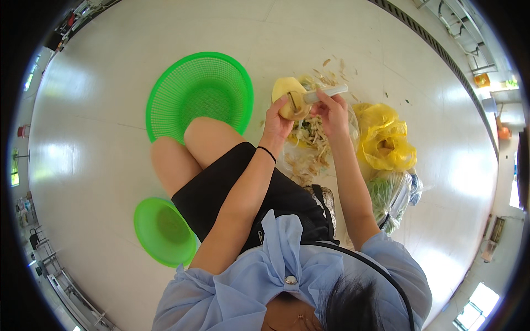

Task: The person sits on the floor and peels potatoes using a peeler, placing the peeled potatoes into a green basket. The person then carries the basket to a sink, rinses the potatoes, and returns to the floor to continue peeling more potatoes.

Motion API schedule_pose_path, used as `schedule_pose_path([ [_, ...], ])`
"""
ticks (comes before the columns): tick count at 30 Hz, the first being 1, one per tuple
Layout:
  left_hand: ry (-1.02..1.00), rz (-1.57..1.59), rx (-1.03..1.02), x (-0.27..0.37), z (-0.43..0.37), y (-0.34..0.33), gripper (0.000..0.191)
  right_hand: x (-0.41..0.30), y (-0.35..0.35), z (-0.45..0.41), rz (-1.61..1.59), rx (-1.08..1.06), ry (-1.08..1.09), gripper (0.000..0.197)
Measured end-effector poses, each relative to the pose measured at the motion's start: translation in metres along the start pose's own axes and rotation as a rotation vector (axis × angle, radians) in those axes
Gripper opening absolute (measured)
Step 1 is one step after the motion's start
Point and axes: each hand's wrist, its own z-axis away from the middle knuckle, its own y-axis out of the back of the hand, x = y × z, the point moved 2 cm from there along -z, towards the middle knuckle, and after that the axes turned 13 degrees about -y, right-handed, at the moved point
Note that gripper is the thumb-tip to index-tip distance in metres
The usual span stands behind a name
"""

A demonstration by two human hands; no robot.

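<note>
My left hand holds a large, partly peeled root vegetable or tuber, pale yellow at its far end and browner near my fingers. A peeler with a white handle is gripped in my right hand, its blade lying against the brown part. Beneath my hands, a heap of peelings rests on clear and yellow plastic, with more scraps scattered on the floor. To the left of my hands stands a green mesh plastic basket, just beyond my knees.
A yellow plastic bag with something brown inside lies right of the peelings. Nearer me is a clear bag of green leafy vegetables. A green plastic basin stands at my left. A dark drain grating curves along the far right.
</note>
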Motion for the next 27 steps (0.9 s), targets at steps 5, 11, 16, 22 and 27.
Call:
schedule_pose_path([
  [5, -0.089, -0.034, 0.11, 0.005, -0.001, 0.001, 0.037, -0.002, 0.006, 0.01, 0.05, 0.014, 0.162, 0.011],
  [11, -0.039, -0.04, 0.122, 0.006, -0.003, 0.0, 0.04, 0.03, -0.008, 0.001, -0.001, -0.037, -0.02, 0.013],
  [16, -0.066, -0.189, 0.209, 0.011, 0.006, -0.011, 0.043, 0.035, 0.083, -0.017, -0.078, 0.235, 0.026, 0.014],
  [22, -0.083, -0.194, 0.169, 0.009, 0.004, -0.004, 0.041, 0.017, 0.003, 0.005, 0.026, 0.038, 0.014, 0.013],
  [27, -0.071, -0.15, 0.162, 0.01, 0.003, -0.01, 0.033, 0.015, 0.042, -0.019, -0.01, 0.207, 0.002, 0.014],
])
